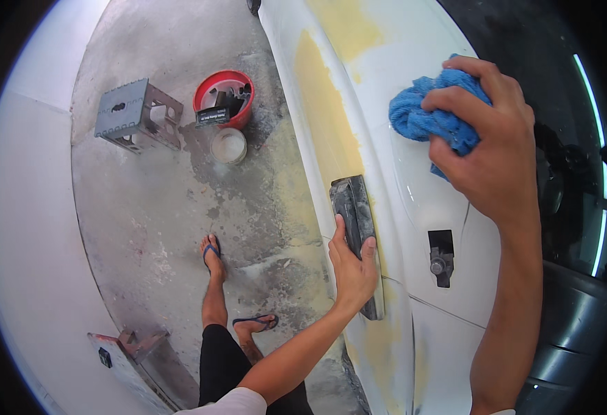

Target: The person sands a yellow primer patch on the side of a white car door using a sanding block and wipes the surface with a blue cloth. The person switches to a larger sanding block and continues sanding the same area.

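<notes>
Along the side of a white car [400, 200] run yellow patches of body filler [323, 114]. My left hand [356, 271] grips a long black sanding block [348, 196], which lies lengthwise against the panel over the lower end of the long patch. My thumb and fingers straddle the block. Higher on the panel, to the right, my right hand [490, 131] is closed around a bunched blue cloth [414, 111]. The cloth is at the white surface near the dark window; whether it presses on it, I cannot tell. Its underside is hidden.
A handle recess [441, 259] with a bare fitting sits in the door. On the stained, wet-marked concrete stand a grey step stool [127, 111], a red bucket [224, 75] holding dark items and a small whitish tub [228, 146]. A panel-like object [127, 360] stands lower left, by the white wall.
</notes>
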### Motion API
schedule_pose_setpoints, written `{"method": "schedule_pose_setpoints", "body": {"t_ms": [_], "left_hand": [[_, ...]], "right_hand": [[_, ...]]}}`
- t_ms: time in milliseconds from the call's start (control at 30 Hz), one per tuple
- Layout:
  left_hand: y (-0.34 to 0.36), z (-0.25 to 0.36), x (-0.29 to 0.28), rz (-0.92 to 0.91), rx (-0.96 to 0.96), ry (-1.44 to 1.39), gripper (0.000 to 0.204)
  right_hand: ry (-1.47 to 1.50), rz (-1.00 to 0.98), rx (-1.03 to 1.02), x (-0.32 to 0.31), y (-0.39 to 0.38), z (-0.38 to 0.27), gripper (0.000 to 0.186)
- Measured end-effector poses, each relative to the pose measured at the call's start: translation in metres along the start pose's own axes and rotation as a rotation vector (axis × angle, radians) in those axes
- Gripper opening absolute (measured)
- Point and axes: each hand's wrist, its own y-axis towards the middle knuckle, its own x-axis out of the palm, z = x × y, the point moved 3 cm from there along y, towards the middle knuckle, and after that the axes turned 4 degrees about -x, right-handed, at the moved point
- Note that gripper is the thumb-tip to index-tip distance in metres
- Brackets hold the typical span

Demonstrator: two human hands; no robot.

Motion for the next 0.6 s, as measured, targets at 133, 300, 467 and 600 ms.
{"method": "schedule_pose_setpoints", "body": {"t_ms": [133, 300, 467, 600], "left_hand": [[0.114, 0.013, -0.003, 0.046, 0.016, -0.098, 0.072], [0.091, 0.002, 0.002, 0.002, -0.116, -0.198, 0.07], [0.052, 0.004, 0.006, 0.061, -0.023, -0.008, 0.073], [0.102, 0.026, -0.001, 0.023, 0.002, -0.141, 0.071]], "right_hand": [[0.012, 0.052, 0.039, 0.002, -0.005, 0.0, 0.03], [0.017, 0.118, 0.045, 0.0, -0.006, -0.001, 0.028], [0.018, 0.106, 0.056, -0.003, -0.006, -0.002, 0.03], [0.022, 0.095, 0.068, -0.003, -0.005, -0.001, 0.031]]}}
